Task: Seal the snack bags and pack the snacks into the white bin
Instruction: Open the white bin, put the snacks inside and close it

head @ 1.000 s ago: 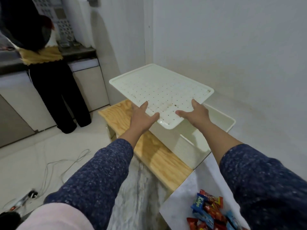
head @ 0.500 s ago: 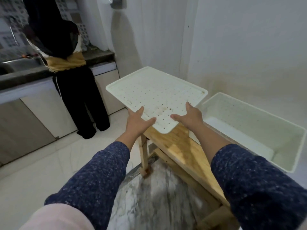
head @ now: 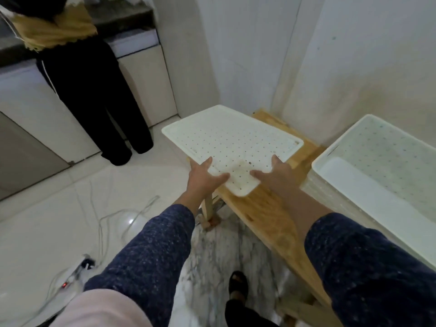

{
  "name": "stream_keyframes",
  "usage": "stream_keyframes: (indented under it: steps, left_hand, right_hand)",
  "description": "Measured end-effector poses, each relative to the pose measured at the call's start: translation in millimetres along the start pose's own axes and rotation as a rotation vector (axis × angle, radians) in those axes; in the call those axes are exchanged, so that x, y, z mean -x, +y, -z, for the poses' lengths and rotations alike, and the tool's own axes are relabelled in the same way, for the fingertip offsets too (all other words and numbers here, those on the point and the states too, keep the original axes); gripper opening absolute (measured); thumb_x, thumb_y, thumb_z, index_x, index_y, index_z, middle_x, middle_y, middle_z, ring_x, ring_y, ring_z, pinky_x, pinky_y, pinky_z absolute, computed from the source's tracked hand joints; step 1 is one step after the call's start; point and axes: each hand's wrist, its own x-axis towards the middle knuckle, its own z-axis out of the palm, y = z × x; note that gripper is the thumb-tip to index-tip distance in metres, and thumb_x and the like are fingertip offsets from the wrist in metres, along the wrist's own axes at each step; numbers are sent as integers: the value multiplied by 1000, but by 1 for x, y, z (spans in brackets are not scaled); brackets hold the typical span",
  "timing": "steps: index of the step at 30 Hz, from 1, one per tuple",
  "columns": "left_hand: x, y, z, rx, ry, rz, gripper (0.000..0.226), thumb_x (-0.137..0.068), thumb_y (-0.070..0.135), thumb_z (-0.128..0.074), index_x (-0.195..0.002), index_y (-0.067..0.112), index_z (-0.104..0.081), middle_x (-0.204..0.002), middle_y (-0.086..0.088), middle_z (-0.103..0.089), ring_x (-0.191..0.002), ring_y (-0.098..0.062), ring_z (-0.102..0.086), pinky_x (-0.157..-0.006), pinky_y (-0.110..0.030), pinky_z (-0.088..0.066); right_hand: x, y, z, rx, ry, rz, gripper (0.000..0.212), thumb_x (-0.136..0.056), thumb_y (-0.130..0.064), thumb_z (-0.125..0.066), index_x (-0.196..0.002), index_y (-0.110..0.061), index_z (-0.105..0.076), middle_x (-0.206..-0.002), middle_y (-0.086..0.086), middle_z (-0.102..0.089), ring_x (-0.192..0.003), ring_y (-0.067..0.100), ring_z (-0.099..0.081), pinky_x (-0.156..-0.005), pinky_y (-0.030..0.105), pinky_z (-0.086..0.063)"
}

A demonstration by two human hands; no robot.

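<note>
The perforated lid (head: 232, 143), gripped at its near corner by both hands, has come down from above the white bin (head: 377, 171) and swung left, so it now sits low over the far end of the wooden tabletop (head: 269, 213). The bin, a second ago covered by the lid, now stands open well to its right.

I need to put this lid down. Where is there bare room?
The wooden bench is bare between the lid and the white bin. The far end is crowded: the lid covers it, both hands gripping its near corner.
</note>
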Motion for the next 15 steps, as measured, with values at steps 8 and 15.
stream_keyframes:
  steps: [8,15]
  left_hand:
    - [-29,-11,-53,-23,-142,88,93,-74,46,-74,-149,24,-23,-155,-8,-6,-142,-28,-22,-115,-38,-30]
    - [-37,-4,-50,-418,-212,22,72,-85,48,-58,-143,15,-31,-155,-20,-3,-144,-35,-12,-114,-44,-29]
  right_hand:
    - [-37,32,-14,120,-72,-158,92,-80,-48,-66,-148,-20,-13,-143,13,-34,-131,32,-37,-102,43,-39]
    - [-30,24,-11,394,-117,-171,57,-86,-36,-59,-134,-13,-39,-139,14,-32,-125,30,-42,-96,37,-42]
